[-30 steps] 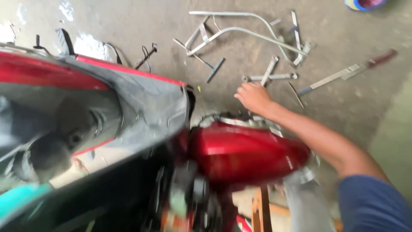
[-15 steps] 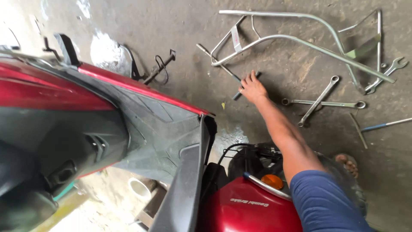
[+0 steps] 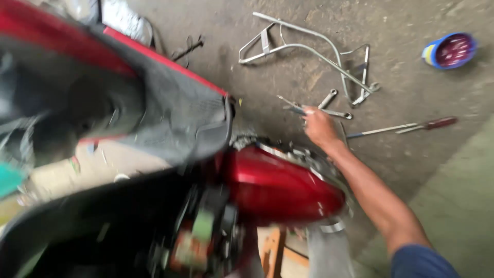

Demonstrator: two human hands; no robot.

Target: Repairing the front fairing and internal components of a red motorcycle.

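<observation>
While the view blurs with motion, the person's right hand point(image 3: 320, 126) reaches over a red scooter's front fender point(image 3: 280, 188) with its fingers curled around a slim metal tool point(image 3: 290, 106), probably a wrench, lifted just above the concrete floor point(image 3: 411, 164). Just beside the hand lie two wrenches point(image 3: 332, 105) and a red-handled screwdriver point(image 3: 406, 126), with a bent metal rack point(image 3: 309, 49) beyond and a blue cup point(image 3: 450, 50) well apart.

Scooter repair workshop: stained concrete floor point(image 3: 411, 170) w/ wrenches point(image 3: 332, 105), a red-handled screwdriver point(image 3: 406, 127) and a bent metal rack frame point(image 3: 314, 51) lying loose far right; half-stripped red scooter point(image 3: 278, 185) near, panels off.
</observation>
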